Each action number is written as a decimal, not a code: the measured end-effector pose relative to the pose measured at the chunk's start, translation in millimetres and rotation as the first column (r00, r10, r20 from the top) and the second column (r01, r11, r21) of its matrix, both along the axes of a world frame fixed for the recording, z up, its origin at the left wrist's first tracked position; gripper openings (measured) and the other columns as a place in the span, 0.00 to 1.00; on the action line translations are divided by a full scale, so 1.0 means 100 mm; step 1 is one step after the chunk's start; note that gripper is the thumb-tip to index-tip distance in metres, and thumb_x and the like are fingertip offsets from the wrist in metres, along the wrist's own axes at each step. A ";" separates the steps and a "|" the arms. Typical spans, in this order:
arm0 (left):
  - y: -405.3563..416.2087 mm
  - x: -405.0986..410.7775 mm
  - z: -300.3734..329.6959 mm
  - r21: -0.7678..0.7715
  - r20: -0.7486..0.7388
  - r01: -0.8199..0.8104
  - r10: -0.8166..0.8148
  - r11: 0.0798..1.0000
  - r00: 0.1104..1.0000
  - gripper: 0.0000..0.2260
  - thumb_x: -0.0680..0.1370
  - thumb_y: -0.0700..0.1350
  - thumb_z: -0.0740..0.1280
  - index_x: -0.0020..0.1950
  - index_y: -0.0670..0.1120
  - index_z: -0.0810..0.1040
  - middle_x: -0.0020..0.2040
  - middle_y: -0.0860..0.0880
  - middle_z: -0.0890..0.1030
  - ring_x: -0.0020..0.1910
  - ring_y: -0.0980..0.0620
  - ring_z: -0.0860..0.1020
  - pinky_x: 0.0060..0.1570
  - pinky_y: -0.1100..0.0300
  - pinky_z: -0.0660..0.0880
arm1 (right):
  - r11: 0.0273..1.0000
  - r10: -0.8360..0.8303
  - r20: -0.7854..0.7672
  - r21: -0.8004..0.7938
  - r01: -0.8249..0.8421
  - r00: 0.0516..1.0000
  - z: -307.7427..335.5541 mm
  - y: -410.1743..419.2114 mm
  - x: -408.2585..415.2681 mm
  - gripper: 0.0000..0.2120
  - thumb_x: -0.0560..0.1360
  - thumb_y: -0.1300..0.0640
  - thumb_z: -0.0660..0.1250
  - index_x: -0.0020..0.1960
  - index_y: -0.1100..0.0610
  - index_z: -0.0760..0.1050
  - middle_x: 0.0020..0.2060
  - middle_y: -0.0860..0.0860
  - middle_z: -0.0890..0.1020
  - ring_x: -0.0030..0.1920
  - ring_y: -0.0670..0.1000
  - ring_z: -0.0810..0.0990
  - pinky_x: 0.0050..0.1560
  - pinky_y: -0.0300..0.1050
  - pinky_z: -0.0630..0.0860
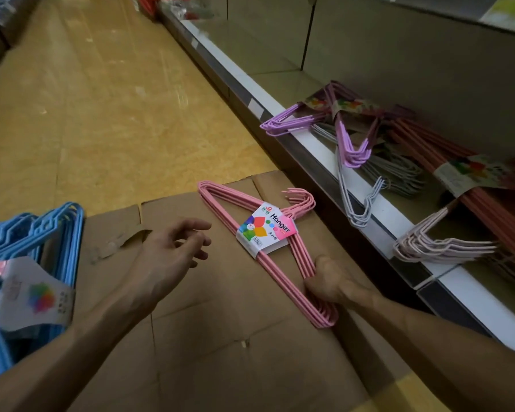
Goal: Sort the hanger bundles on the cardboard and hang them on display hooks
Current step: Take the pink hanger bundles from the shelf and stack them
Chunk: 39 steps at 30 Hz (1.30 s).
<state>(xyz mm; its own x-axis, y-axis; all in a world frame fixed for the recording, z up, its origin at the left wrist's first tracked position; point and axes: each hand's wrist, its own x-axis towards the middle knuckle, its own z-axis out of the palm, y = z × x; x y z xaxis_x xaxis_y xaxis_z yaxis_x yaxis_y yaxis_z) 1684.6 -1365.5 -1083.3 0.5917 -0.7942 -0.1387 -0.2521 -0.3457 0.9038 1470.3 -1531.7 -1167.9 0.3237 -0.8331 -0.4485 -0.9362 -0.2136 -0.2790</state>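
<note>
A bundle of pink wire hangers (220, 200) with a white "Hanger" label lies on the flattened cardboard (220, 337) in the middle of the view. My right hand (324, 282) grips the bundle's near corner. Left of the bundle, my left hand (173, 248) hovers palm up, fingers loosely spread and holding nothing. A stack of blue hanger bundles (45, 233) with a paper label sits at the left edge of the cardboard.
On the right, a low shelf (378, 209) holds purple hanger bundles (286, 121), white hangers (357, 203), pale pink hangers (434, 248) and orange-red hangers (446, 150). Yellow aisle floor (101, 99) stretches ahead beyond the cardboard.
</note>
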 end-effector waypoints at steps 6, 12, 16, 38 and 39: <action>0.05 0.09 -0.04 0.035 0.022 -0.009 0.008 0.999 1.000 0.09 0.82 0.42 0.61 0.54 0.55 0.78 0.48 0.51 0.82 0.44 0.54 0.82 0.44 0.57 0.79 | 0.876 -0.467 0.361 0.316 0.365 0.807 0.07 0.03 0.11 0.06 0.72 0.64 0.63 0.38 0.63 0.76 0.29 0.56 0.79 0.30 0.55 0.79 0.32 0.42 0.75; 0.16 0.13 0.08 0.015 0.017 -0.029 0.029 0.999 0.999 0.10 0.82 0.43 0.61 0.52 0.55 0.79 0.47 0.52 0.82 0.43 0.55 0.83 0.43 0.59 0.79 | 0.723 -0.578 0.351 0.638 0.263 0.737 0.20 0.09 0.20 0.11 0.77 0.66 0.63 0.36 0.59 0.71 0.23 0.51 0.70 0.20 0.48 0.67 0.21 0.36 0.66; 0.28 0.15 0.19 0.006 0.019 -0.026 0.026 1.000 0.999 0.09 0.82 0.42 0.61 0.53 0.53 0.80 0.47 0.51 0.82 0.42 0.55 0.83 0.44 0.57 0.80 | 0.708 -0.568 0.392 0.680 0.188 0.724 0.28 0.22 0.29 0.10 0.81 0.62 0.62 0.41 0.59 0.72 0.23 0.50 0.70 0.19 0.46 0.66 0.18 0.35 0.63; 0.49 0.31 0.70 -0.040 0.145 -0.055 0.060 0.998 0.988 0.22 0.79 0.53 0.66 0.72 0.50 0.70 0.63 0.51 0.77 0.53 0.58 0.78 0.51 0.57 0.78 | 0.974 0.110 0.529 0.113 -0.198 0.841 0.86 1.33 0.66 0.11 0.81 0.44 0.63 0.53 0.52 0.71 0.45 0.54 0.82 0.40 0.51 0.82 0.39 0.46 0.82; 0.49 0.30 0.71 -0.037 0.165 -0.064 0.069 0.997 0.984 0.25 0.79 0.54 0.66 0.74 0.49 0.68 0.67 0.50 0.76 0.57 0.55 0.76 0.57 0.53 0.77 | 0.971 0.130 0.542 0.098 -0.217 0.830 0.88 1.38 0.66 0.11 0.80 0.44 0.63 0.54 0.52 0.71 0.45 0.54 0.82 0.41 0.52 0.83 0.41 0.51 0.84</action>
